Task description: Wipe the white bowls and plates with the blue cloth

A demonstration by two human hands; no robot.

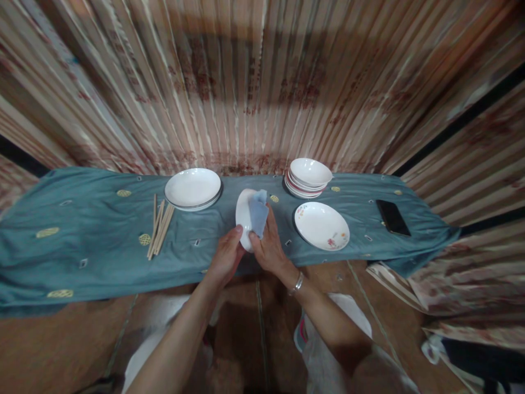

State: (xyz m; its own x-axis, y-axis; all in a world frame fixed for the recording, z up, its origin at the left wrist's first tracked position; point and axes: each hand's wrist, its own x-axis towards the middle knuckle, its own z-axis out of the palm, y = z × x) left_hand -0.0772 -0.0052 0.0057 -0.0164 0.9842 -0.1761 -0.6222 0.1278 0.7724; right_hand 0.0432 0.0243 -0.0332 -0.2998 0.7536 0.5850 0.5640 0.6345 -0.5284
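Note:
My left hand grips the lower left rim of a white bowl, thumb on its edge. The bowl is tilted nearly on its side above the front half of the table. In my right hand is a light blue cloth, pressed against the bowl's right side. The fingers of that hand are partly hidden behind the cloth and bowl. Nearest on the right lies a white plate with floral decoration. Behind it stands a stack of white bowls, some with red bands.
A teal patterned cloth covers the table. Dark-rimmed white plates are stacked at the left, with several wooden chopsticks in front. A black phone lies at the right. Pleated curtains hang behind the table.

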